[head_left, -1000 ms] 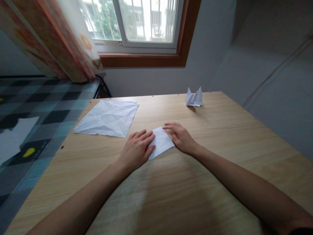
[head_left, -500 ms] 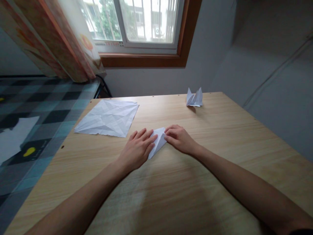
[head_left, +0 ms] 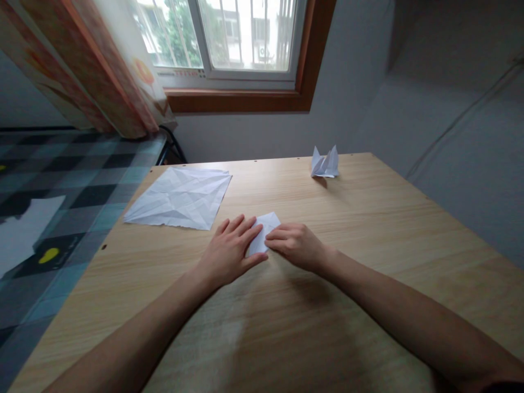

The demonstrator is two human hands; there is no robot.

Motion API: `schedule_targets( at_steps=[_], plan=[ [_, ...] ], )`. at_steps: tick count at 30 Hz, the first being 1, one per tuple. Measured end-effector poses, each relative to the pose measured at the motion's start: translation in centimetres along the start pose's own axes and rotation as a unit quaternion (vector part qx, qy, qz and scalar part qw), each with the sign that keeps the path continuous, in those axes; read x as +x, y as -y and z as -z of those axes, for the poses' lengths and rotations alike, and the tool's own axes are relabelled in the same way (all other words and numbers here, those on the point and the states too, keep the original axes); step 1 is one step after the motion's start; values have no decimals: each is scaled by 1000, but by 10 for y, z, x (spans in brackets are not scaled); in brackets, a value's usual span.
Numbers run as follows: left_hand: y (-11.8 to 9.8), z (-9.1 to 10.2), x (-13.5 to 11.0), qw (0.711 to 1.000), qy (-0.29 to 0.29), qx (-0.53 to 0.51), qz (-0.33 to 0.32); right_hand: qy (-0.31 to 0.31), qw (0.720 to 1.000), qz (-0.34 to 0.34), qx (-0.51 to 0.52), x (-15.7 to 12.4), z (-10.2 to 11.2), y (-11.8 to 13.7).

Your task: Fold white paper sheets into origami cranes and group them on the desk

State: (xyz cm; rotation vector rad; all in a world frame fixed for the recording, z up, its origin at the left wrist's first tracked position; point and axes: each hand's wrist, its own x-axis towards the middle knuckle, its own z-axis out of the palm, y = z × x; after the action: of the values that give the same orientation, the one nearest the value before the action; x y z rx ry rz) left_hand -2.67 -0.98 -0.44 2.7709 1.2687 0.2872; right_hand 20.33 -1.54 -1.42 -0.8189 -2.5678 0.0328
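A small folded sheet of white paper [head_left: 265, 225] lies on the wooden table [head_left: 286, 338] between my hands. My left hand [head_left: 233, 245] rests flat across its left part, fingers spread and thumb stretched along the lower edge. On the right side, my right hand [head_left: 297, 245] has its fingers pressed together on the paper's lower right edge; its fingertips hide part of that edge. Behind my right hand stands a folded white paper shape [head_left: 325, 164] with two upright points. A larger creased white sheet [head_left: 180, 197] lies flat at the far left of the table.
Left of the table is a surface with a checked cloth [head_left: 110, 161], bearing torn white paper [head_left: 30, 229]. A patterned curtain [head_left: 110, 71] hangs beside the window [head_left: 245, 35]. The wall [head_left: 254, 134] is just beyond the table's far edge.
My right hand has moved down and slightly left along the folded paper, and its lower right flap now lies flatter. My left thumb has swung outward toward the lower edge.
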Motion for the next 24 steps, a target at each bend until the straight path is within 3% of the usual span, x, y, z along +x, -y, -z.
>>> schedule_targets(
  at_steps=[4, 7, 12, 15, 18, 21, 24],
  plan=[
    [0, 0, 1, 1000, 3, 0, 1, -38, 997, -59, 17, -6, 3, -23],
    [-1, 2, 1, 1000, 11, 4, 4, -78, 990, -86, 76, -9, 3, -24],
    [-3, 4, 1, 1000, 7, -10, 13, -113, 939, -203, 253, -3, 4, -10],
    [-4, 4, 1, 999, -8, -23, 24, -72, 949, -151, 268, -1, 7, -9],
    [-3, 2, 0, 998, -50, -37, 26, -46, 978, -72, 191, -2, 8, -13],
    [1, 0, 0, 992, -115, -39, 45, -27, 991, -44, 122, -3, 9, -15],
    [4, -1, 0, 994, -98, -24, 30, -27, 996, -14, 89, -5, 10, -18]
  ],
)
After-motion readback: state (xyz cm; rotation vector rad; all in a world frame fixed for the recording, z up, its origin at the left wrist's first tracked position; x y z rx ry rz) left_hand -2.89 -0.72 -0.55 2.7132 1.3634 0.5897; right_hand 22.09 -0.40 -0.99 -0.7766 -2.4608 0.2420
